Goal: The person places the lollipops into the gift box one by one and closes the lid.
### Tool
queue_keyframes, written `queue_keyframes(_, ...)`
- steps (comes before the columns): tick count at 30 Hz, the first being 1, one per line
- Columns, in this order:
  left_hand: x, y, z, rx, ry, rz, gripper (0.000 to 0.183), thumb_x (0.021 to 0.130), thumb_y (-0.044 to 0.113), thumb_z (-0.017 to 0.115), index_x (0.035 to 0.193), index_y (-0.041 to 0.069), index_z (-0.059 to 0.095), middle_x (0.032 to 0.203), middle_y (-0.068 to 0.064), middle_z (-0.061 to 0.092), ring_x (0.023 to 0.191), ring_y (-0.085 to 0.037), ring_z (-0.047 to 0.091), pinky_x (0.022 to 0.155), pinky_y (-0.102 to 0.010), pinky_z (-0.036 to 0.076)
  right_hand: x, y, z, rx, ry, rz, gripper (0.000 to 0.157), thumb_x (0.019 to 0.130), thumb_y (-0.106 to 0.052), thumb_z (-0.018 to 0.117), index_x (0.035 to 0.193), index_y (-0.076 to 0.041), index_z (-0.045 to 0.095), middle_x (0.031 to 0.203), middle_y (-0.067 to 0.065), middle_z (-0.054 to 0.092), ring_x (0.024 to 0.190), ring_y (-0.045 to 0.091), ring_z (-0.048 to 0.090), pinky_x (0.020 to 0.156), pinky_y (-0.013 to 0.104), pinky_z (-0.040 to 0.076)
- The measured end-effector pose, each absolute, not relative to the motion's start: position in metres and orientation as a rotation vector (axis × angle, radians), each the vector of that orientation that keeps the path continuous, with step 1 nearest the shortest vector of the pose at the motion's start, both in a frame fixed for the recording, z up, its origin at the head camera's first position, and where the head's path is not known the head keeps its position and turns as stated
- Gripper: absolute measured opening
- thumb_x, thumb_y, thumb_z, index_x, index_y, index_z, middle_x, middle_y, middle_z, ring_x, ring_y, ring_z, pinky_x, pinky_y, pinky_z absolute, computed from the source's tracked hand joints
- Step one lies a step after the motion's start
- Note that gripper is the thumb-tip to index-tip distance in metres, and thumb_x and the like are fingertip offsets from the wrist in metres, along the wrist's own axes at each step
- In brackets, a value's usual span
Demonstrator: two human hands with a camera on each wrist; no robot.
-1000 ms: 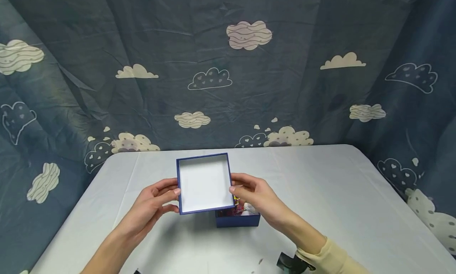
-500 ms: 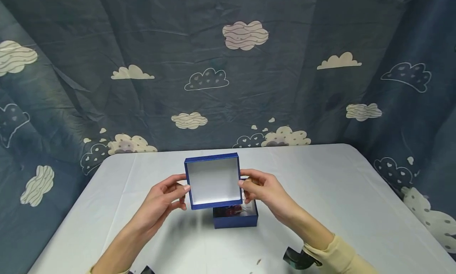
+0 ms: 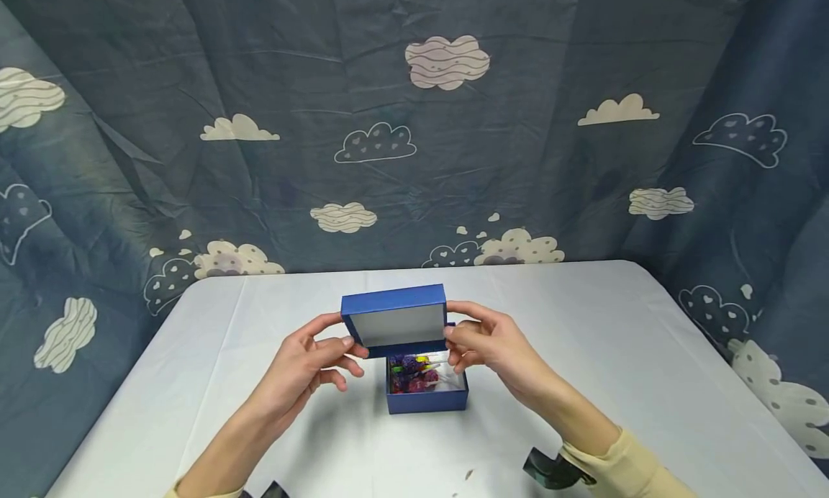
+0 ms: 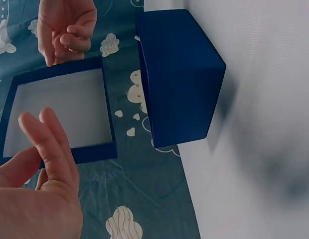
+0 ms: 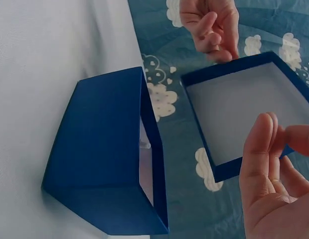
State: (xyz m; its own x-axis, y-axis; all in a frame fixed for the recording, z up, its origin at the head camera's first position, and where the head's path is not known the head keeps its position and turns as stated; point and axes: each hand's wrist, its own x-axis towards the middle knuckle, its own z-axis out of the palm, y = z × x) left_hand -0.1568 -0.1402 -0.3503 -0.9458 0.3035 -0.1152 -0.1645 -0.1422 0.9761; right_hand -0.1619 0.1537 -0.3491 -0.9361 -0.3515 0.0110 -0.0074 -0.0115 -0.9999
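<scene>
A blue box lid (image 3: 395, 301) with a white inside is held tilted above and behind the blue box (image 3: 427, 402). My left hand (image 3: 311, 361) pinches the lid's left side between thumb and fingers. On the opposite side my right hand (image 3: 486, 340) pinches its right edge. Inside the box lie colourful wrapped candies (image 3: 414, 374), which look like lollipops with white sticks. Both wrist views show the lid (image 4: 60, 109) apart from the box (image 5: 99, 134), with its hollow side facing the cameras.
A white cloth covers the table (image 3: 583, 354), and a dark blue curtain (image 3: 518, 160) with cloud prints hangs behind and at the sides. Small brown specks (image 3: 469, 475) lie near the table's front. A black wrist strap (image 3: 550, 469) sits by the right sleeve.
The lid has moved to the right and tipped, its open side turning downward so its blue outer wall shows. Both hands moved along with it, and more of the candies is visible.
</scene>
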Motion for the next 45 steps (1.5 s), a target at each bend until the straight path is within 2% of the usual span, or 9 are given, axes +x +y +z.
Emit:
queue_keyframes(7,-0.157,-0.138,-0.353,0.179,1.809,2.177,0.041,0.099,0.008,0.057,0.139,0.007,0.050,0.108,-0.021,0.069,0.089,-0.028,0.070,0.070,-0.033,0.058,-0.159,0.160,-0.350,-0.353,2.036,-2.026,0.041,0.099,-0.018,0.059,0.137,-0.006,0.054,0.099,0.020,0.062,0.078,0.025,0.067,0.073,0.037,0.058)
queue_keyframes(11,-0.158,-0.137,-0.354,0.195,1.785,2.186,0.039,0.100,0.010,0.055,0.139,0.006,0.051,0.112,-0.021,0.068,0.094,-0.031,0.069,0.077,-0.038,0.057,-0.158,0.162,-0.351,-0.308,2.048,-2.017,0.038,0.101,-0.022,0.057,0.135,-0.007,0.057,0.099,0.022,0.058,0.081,0.028,0.068,0.074,0.036,0.058)
queue_keyframes(17,-0.160,-0.133,-0.357,0.164,1.772,2.177,0.039,0.100,0.024,0.059,0.134,0.005,0.054,0.116,-0.018,0.067,0.095,-0.033,0.069,0.078,-0.040,0.057,-0.157,0.164,-0.353,-0.241,2.083,-2.006,0.038,0.101,-0.027,0.057,0.133,-0.007,0.059,0.099,0.019,0.059,0.084,0.033,0.068,0.074,0.038,0.058)
queue_keyframes(20,-0.160,-0.129,-0.358,0.140,1.783,2.163,0.037,0.100,0.025,0.059,0.131,0.005,0.056,0.118,-0.019,0.065,0.095,-0.033,0.068,0.078,-0.041,0.057,-0.157,0.165,-0.354,-0.248,2.134,-1.983,0.038,0.100,-0.028,0.058,0.131,-0.006,0.059,0.100,0.018,0.061,0.084,0.033,0.066,0.074,0.038,0.058)
queue_keyframes(25,-0.163,-0.122,-0.362,0.123,1.852,2.117,0.035,0.096,0.024,0.065,0.125,0.006,0.057,0.113,-0.020,0.066,0.092,-0.031,0.069,0.076,-0.040,0.057,-0.157,0.166,-0.357,-0.313,2.205,-1.960,0.037,0.099,-0.023,0.061,0.130,-0.004,0.059,0.101,0.017,0.061,0.083,0.027,0.062,0.073,0.040,0.058)
queue_keyframes(30,-0.166,-0.116,-0.365,0.117,1.921,2.076,0.032,0.093,0.019,0.068,0.121,0.006,0.057,0.100,-0.017,0.069,0.086,-0.028,0.069,0.073,-0.037,0.056,-0.157,0.167,-0.361,-0.339,2.245,-1.937,0.036,0.096,-0.020,0.065,0.128,-0.004,0.059,0.095,0.016,0.063,0.082,0.027,0.063,0.073,0.040,0.058)
queue_keyframes(33,-0.166,-0.112,-0.366,0.126,1.951,2.065,0.037,0.093,0.015,0.068,0.126,0.007,0.053,0.098,-0.017,0.071,0.084,-0.026,0.068,0.072,-0.036,0.056,-0.158,0.169,-0.363,-0.313,2.251,-1.940,0.039,0.095,-0.017,0.066,0.130,-0.005,0.055,0.096,0.016,0.066,0.081,0.028,0.065,0.074,0.041,0.058)
queue_keyframes(39,-0.166,-0.104,-0.367,0.097,1.972,2.050,0.061,0.092,0.013,0.068,0.144,0.011,0.038,0.104,-0.017,0.069,0.084,-0.025,0.068,0.071,-0.035,0.056,-0.161,0.172,-0.366,-0.252,2.236,-1.955,0.050,0.095,-0.012,0.063,0.141,-0.004,0.045,0.101,0.017,0.067,0.083,0.030,0.067,0.073,0.040,0.058)
queue_keyframes(45,-0.167,-0.099,-0.369,0.099,2.007,2.012,0.055,0.092,0.015,0.067,0.141,0.004,0.046,0.107,-0.015,0.068,0.085,-0.025,0.067,0.072,-0.037,0.057,-0.162,0.175,-0.365,-0.241,2.253,-1.957,0.053,0.094,-0.011,0.062,0.142,0.003,0.044,0.109,0.020,0.063,0.082,0.029,0.065,0.069,0.038,0.058)
